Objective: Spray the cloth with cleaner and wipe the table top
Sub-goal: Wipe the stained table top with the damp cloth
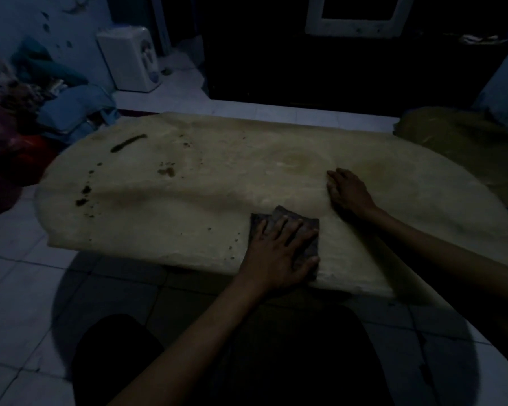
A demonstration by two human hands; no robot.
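Note:
The room is dim. A low pale table top [211, 183] with rounded ends fills the middle of the head view, with dark stains and spots on its left part. A dark folded cloth [285, 216] lies near the front edge. My left hand [279, 253] presses flat on the cloth, fingers spread. My right hand [349, 190] rests flat on the bare table top to the right of the cloth, holding nothing. No spray bottle is visible.
A white appliance [132, 60] stands on the tiled floor [18, 303] at the back left, beside a pile of clothes [35, 98]. A dark cabinet [305, 60] stands behind the table. An olive cushion [464, 142] lies at the right. My dark-clad legs are below the table edge.

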